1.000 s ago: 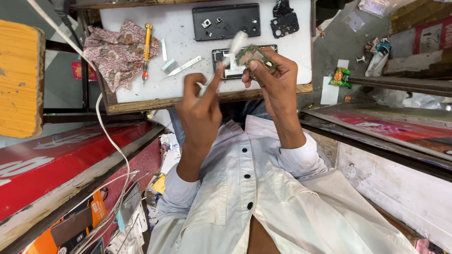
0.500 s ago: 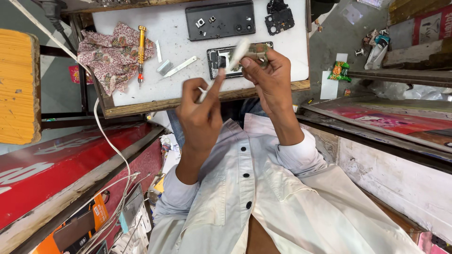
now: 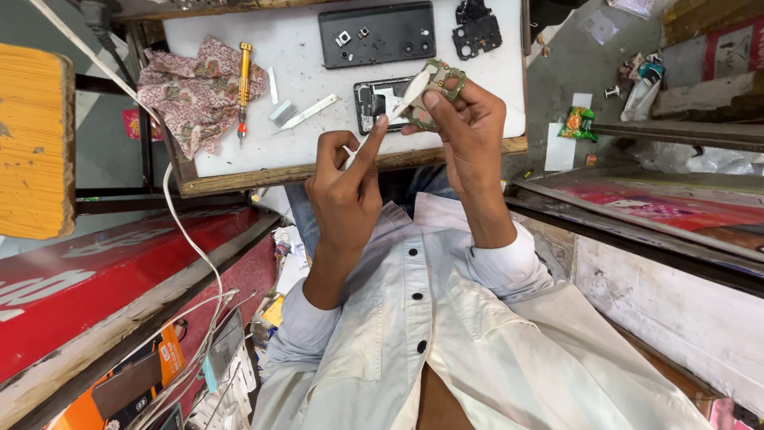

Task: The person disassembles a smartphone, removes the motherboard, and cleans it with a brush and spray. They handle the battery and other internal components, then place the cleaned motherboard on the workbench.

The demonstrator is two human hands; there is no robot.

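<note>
My right hand [image 3: 469, 131] holds a small green circuit board [image 3: 440, 84] up by its edge, above the front of the white worktop [image 3: 310, 68]. My left hand [image 3: 346, 183] grips a slim white brush-like tool [image 3: 398, 107] whose tip rests against the board. Just behind the board lies an opened black phone body [image 3: 374, 102]. Farther back sit a black phone back panel [image 3: 376, 33] and a small black part [image 3: 476, 30].
On the worktop's left lie a floral cloth [image 3: 187, 87], an orange-handled screwdriver [image 3: 243, 87] and a metal blade [image 3: 309, 112]. A yellow wooden stool [image 3: 32, 143] stands at far left, with a white cable [image 3: 191, 247] hanging below. A green wrapper [image 3: 579, 123] lies on the floor at right.
Both hands have stayed together at the board, with the white tool's tip shifting slightly across it. My head has moved, so the worktop sits a little lower in view.
</note>
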